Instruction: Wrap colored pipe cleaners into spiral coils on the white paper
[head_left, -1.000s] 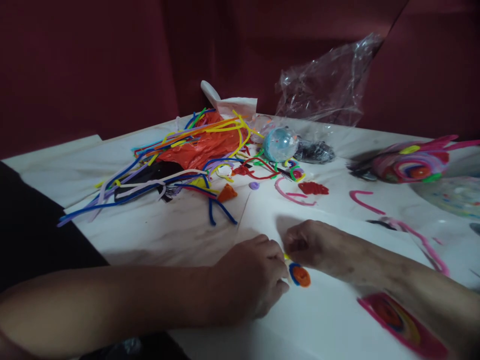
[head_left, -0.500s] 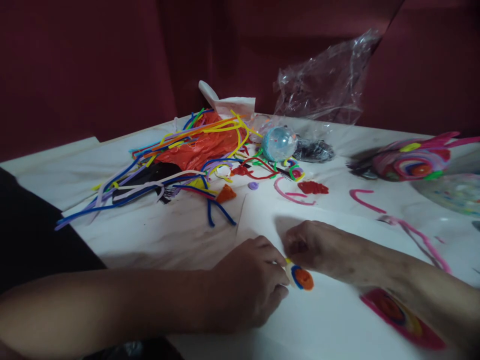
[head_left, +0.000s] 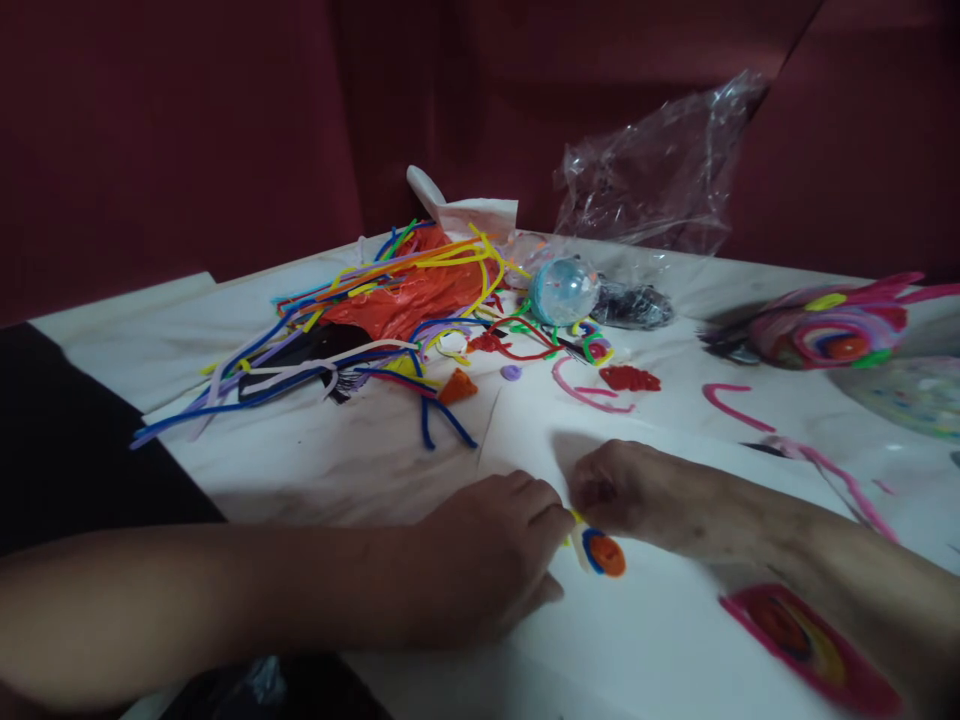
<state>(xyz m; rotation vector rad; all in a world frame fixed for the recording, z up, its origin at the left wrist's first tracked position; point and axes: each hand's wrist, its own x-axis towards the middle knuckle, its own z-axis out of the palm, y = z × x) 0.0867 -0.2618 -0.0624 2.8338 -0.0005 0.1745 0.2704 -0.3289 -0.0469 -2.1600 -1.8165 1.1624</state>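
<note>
A small flat coil of pipe cleaners [head_left: 606,554], orange in the middle with blue and cream around it, lies on a white sheet of paper [head_left: 645,630]. A yellow pipe cleaner [head_left: 576,517] runs along its upper left side, partly covered by fingers. From the left, my left hand [head_left: 499,560] is closed over that yellow strand, its thumb lower and a little apart. My right hand [head_left: 619,490] is curled just above the coil, its fingertips at the yellow strand's upper end and mostly hidden. Under my right forearm lies a pink-edged, eye-like coiled piece [head_left: 810,645].
Behind my hands, loose colourful pipe cleaners [head_left: 300,370] lie heaped over red plastic [head_left: 390,305]. A clear ball [head_left: 564,290] and a crinkled transparent bag [head_left: 652,180] stand at the back. At right are a pink fish-like figure [head_left: 821,325] and pink pipe cleaner pieces [head_left: 739,408].
My left hand's fingers have shifted off the coil's left edge and curled over slightly higher, uncovering a bit of yellow. My right hand stays nearly in place. The view has shifted slightly.
</note>
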